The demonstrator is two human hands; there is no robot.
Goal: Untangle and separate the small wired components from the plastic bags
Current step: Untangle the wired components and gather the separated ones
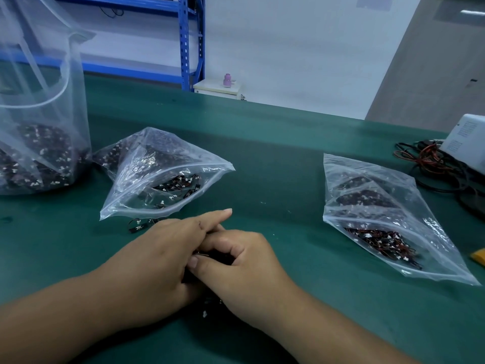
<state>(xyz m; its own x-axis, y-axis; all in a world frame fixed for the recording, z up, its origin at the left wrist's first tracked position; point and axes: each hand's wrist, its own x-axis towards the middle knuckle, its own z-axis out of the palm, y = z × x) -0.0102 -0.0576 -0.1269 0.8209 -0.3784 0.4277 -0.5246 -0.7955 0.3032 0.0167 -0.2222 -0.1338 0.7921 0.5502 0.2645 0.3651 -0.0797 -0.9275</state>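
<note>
My left hand [162, 261] and my right hand [244, 269] are pressed together low in the middle of the green table, both closed on a dark clump of small wired components [217, 254] that they mostly hide. A white connector [204, 314] pokes out under my wrists. One loose component [137, 225] lies just left of my left hand. An open zip bag [162, 177] holding more components lies behind my hands. A second zip bag [380, 219] lies to the right. A tall clear bag [39, 143] full of components stands at the far left.
At the right edge, a white box [464, 137] sits over tangled red and black cables [430, 164]. A yellow object [479, 256] peeks in at the right. Blue shelving [187, 40] and a small white cabinet [217, 89] stand beyond the table's far edge.
</note>
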